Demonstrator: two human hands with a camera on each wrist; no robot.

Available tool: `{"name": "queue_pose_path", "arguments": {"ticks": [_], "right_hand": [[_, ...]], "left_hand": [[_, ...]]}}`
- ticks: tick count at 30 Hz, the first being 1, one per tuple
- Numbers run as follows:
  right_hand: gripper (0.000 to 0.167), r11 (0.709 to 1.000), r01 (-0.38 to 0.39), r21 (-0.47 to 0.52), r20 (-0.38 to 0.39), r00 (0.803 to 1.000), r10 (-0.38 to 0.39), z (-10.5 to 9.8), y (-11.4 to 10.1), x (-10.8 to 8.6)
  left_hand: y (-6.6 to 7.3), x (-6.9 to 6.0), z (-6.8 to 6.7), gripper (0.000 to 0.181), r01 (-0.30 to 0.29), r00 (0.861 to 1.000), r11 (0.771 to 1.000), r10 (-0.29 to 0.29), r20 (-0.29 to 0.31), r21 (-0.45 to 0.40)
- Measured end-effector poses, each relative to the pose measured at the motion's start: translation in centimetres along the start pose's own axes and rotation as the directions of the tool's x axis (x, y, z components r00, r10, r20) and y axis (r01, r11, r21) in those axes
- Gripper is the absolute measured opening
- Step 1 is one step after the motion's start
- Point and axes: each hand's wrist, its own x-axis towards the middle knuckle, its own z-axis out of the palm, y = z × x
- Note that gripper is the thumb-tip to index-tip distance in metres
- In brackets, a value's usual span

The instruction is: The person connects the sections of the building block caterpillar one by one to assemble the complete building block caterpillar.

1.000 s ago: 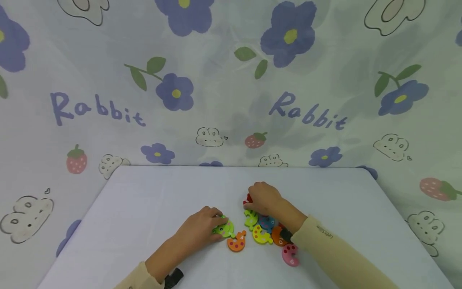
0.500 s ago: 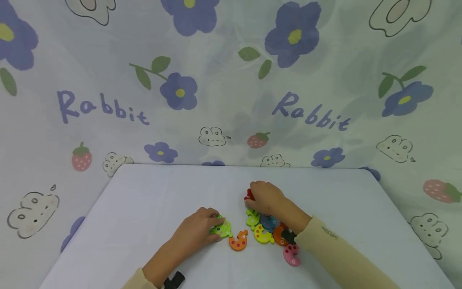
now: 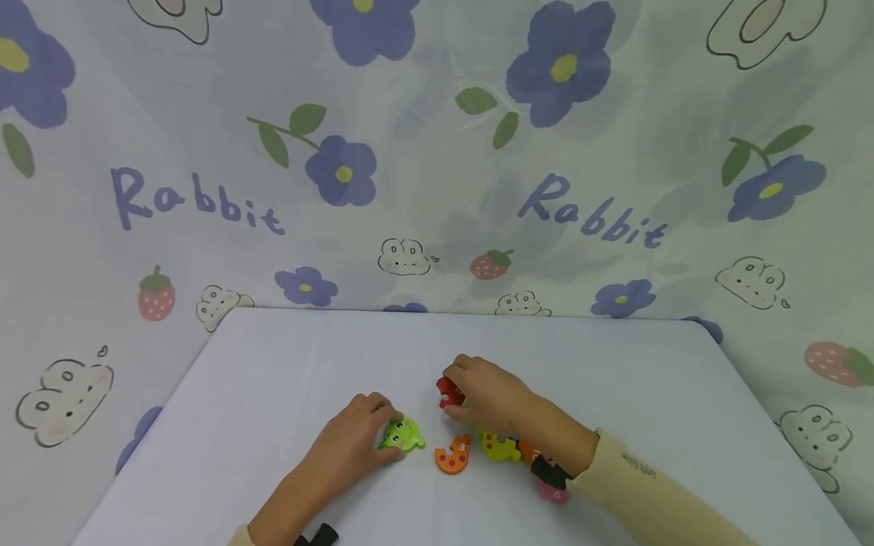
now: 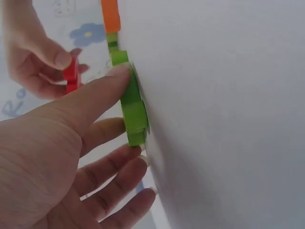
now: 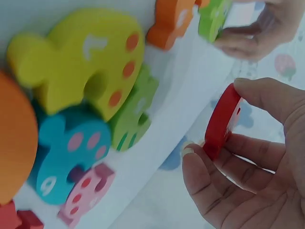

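The left hand (image 3: 348,446) holds a bright green piece with a smiling face (image 3: 403,434) low on the white table; in the left wrist view its thumb and fingers pinch the piece's edges (image 4: 134,107). Between the thumb and fingers of the right hand (image 3: 493,394) is a red piece (image 3: 451,393), seen edge-on in the right wrist view (image 5: 222,121), lifted off the surface. An orange curved piece with dots (image 3: 452,456) lies between and below the hands. Under the right forearm sits a yellow dotted piece (image 3: 501,446).
Beside the yellow piece (image 5: 90,57) lie a blue piece (image 5: 74,157), a green one (image 5: 136,109), a small pink one (image 5: 88,193), a large orange one (image 5: 14,138) and red ones (image 5: 19,218). Patterned cloth (image 3: 423,152) hangs behind the white table (image 3: 328,349).
The right hand has moved left and slightly nearer with the red piece. The left hand has shifted left with the green piece, away from the orange one.
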Motion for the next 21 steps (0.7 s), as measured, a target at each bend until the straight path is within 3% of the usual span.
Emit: {"name": "queue_pose_path", "arguments": {"ticks": [7,15,21], "right_hand": [[0.052,0.998,0.064,-0.022,0.041,0.997,-0.063,0.9,-2.1,-0.3],[0.047,0.987,0.162,-0.012,0.067,0.985,-0.161,2.3,-4.1,-0.5],[0.039,0.99,0.14,-0.009,0.044,0.989,-0.14,3.3,-4.8,-0.3]], "left_hand": [[-0.9,-1.2,0.1,0.05,0.027,0.998,0.997,-0.03,-0.049,-0.066],[-2.0,-2.6,0.6,0.049,0.072,0.995,0.978,-0.084,-0.054,-0.193],[-2.2,-2.9,0.8,0.05,0.057,0.994,0.966,-0.077,-0.074,-0.252]]}}
